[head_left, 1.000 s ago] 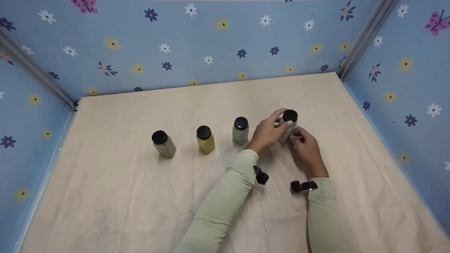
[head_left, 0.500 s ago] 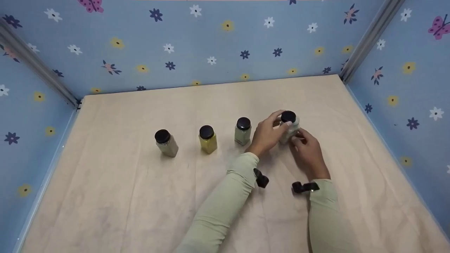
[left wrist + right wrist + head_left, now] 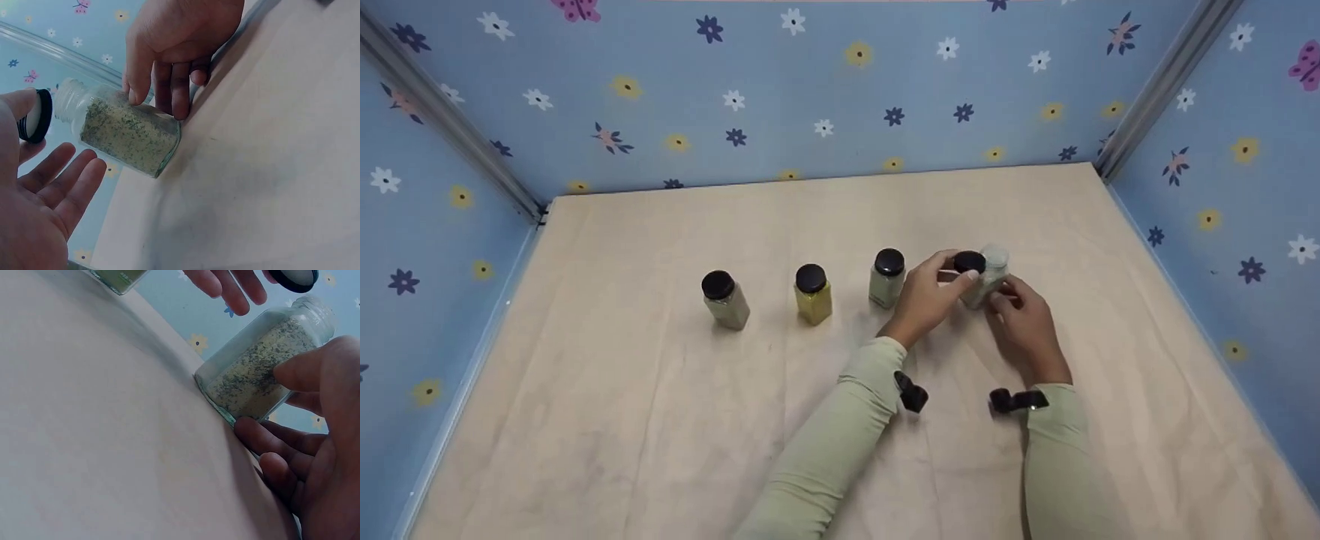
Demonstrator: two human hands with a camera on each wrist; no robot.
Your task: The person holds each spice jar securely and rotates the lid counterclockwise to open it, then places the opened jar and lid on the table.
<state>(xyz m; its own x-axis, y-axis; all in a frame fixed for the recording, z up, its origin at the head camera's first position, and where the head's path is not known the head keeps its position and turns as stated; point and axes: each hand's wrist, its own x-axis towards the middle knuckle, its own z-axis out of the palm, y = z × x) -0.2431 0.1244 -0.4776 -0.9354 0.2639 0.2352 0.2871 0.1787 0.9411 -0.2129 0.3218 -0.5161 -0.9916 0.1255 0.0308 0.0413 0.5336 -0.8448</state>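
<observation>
My right hand [image 3: 1026,319] grips the lower part of a square glass jar [image 3: 129,132] filled with pale, green-flecked seasoning. Its bare threaded neck [image 3: 68,101] shows that the jar is uncapped, and its base rests on the cloth. Just left of that mouth, my left hand [image 3: 928,296] pinches a black screw cap [image 3: 970,262] between thumb and finger, apart from the jar. The cap's white lining [image 3: 35,115] faces the jar, while the other left fingers are extended. Nearest to the left hand stands a capped jar of green contents [image 3: 887,279].
Farther left are a capped jar of yellow contents [image 3: 813,296] and a capped jar of grey-green contents [image 3: 726,301]. A beige cloth [image 3: 697,420] covers the table. Blue flowered panels [image 3: 840,90] wall it at the back and sides.
The black cap has come off the jar's mouth and moved left with my left hand. My right hand keeps its grip on the jar. The head view has shifted slightly.
</observation>
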